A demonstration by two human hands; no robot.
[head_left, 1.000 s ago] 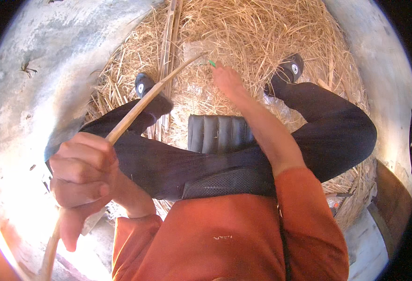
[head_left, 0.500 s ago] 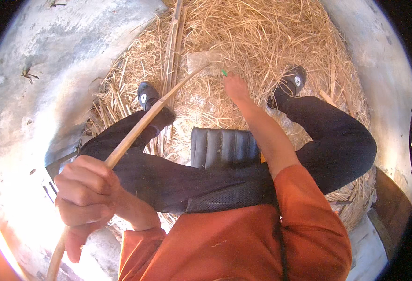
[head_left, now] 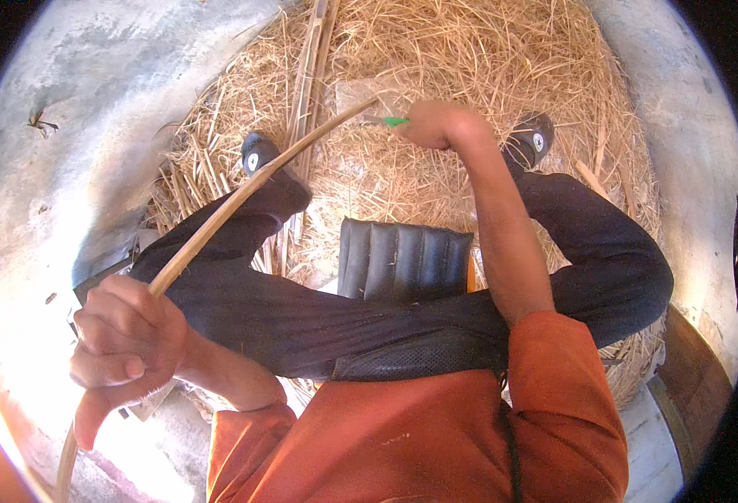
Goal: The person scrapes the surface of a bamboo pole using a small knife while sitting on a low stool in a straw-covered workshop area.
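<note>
A long, pale, slightly bent bamboo strip (head_left: 231, 207) runs from the lower left up to the middle of the floor. My left hand (head_left: 126, 335) is wrapped round it near its lower end, thumb pointing down. Beyond my knees, my right hand (head_left: 436, 124) is closed on a small green-handled knife (head_left: 396, 121). Its thin blade points left and is hard to make out against the shavings. The far tip of the strip lies just above and left of the blade, and I cannot tell whether they touch.
Straw-like shavings (head_left: 470, 50) cover the floor ahead and around my shoes. Long split strips (head_left: 309, 75) lie by my left foot, beside a pale flat block (head_left: 365, 90). A black ribbed cushion (head_left: 404, 260) sits between my legs. Pale walls (head_left: 134, 92) rise at both sides.
My left hand has drawn the strip down and to the left. The right hand has turned at the wrist and moved slightly up and right, showing more of the green handle.
</note>
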